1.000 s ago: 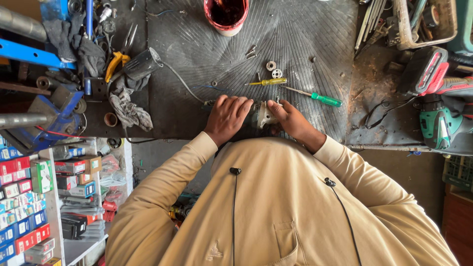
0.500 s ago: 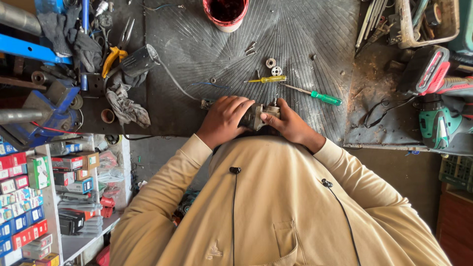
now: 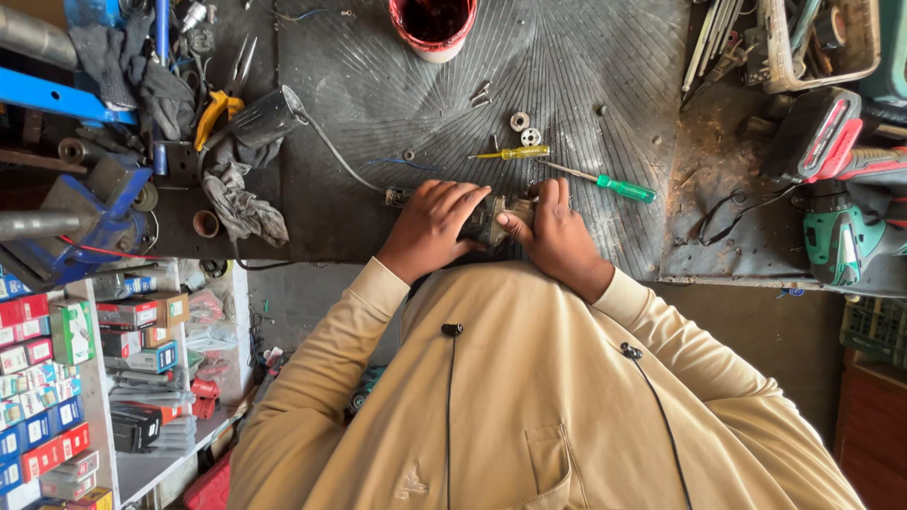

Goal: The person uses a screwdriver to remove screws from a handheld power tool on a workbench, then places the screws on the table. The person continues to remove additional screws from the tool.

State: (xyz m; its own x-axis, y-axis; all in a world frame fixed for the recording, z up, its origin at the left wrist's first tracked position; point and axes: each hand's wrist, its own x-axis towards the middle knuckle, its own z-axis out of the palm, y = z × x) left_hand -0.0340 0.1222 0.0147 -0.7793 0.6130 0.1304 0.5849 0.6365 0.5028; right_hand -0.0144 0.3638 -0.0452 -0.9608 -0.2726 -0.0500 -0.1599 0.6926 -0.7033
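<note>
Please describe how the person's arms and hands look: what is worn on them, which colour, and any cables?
Both arms are in long beige sleeves with plain cuffs at the wrists. The left hand and right hand are bare, with no gloves; no ring or watch shows. Two thin dark cables with small clips run down the beige shirt front.
</note>
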